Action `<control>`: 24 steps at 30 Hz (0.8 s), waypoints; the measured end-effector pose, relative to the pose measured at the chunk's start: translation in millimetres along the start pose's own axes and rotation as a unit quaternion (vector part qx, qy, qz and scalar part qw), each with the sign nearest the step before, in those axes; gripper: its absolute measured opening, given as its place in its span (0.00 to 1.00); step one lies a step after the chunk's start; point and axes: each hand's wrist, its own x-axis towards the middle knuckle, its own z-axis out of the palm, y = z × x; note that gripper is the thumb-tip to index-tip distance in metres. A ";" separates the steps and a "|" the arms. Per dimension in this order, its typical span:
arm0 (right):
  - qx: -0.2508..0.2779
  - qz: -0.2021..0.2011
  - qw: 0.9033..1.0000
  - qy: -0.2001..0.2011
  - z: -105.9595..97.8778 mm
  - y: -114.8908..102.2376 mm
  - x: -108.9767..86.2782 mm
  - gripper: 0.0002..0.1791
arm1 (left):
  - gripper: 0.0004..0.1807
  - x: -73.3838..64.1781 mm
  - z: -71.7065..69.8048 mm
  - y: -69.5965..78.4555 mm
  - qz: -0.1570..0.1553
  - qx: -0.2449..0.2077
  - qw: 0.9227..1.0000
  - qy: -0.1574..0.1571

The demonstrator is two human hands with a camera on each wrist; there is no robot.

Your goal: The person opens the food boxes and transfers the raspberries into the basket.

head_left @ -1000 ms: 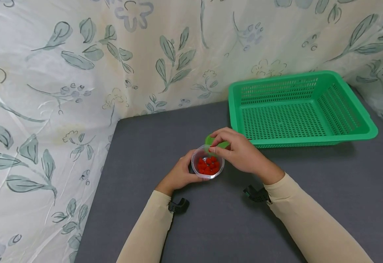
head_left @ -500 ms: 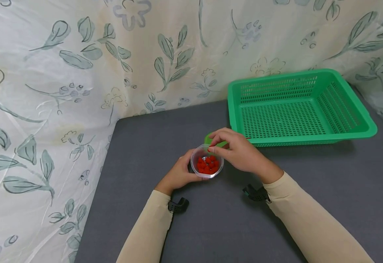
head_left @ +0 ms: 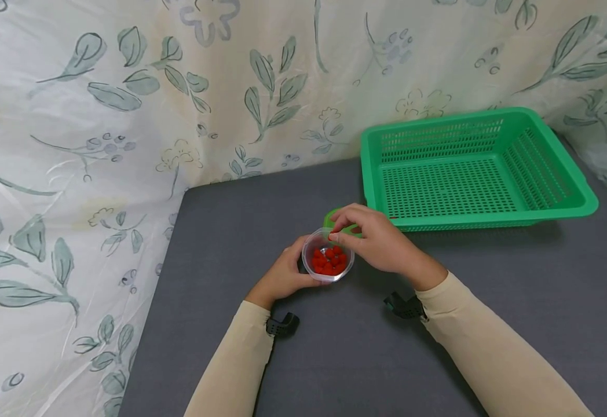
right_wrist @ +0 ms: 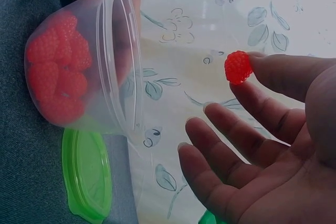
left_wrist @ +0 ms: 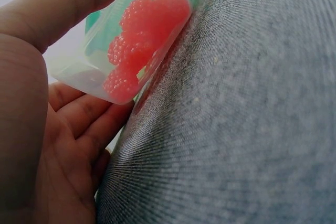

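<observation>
A clear plastic tub stands on the table with several red raspberries in its bottom. My left hand grips the tub from the left, thumb on the near side and fingers round the far side. Above the tub's right rim, my right hand pinches one raspberry between thumb and index finger; its other fingers are spread. Just behind the tub lies a green lid, partly covered by the right hand in the head view.
A green perforated basket stands at the back right of the grey table. A patterned curtain hangs along the back and left edges. Each wrist bears a small black camera mount.
Both hands keep nearly the same pose, the left on the tub and the right holding the raspberry over its rim. The head view has shifted very slightly.
</observation>
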 end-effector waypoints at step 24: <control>0.008 0.007 1.000 0.015 -15.2 -4.0 -2.9 0.02 | 0.47 -4.4 -2.9 43.4 0.010 -0.019 1.000 -0.003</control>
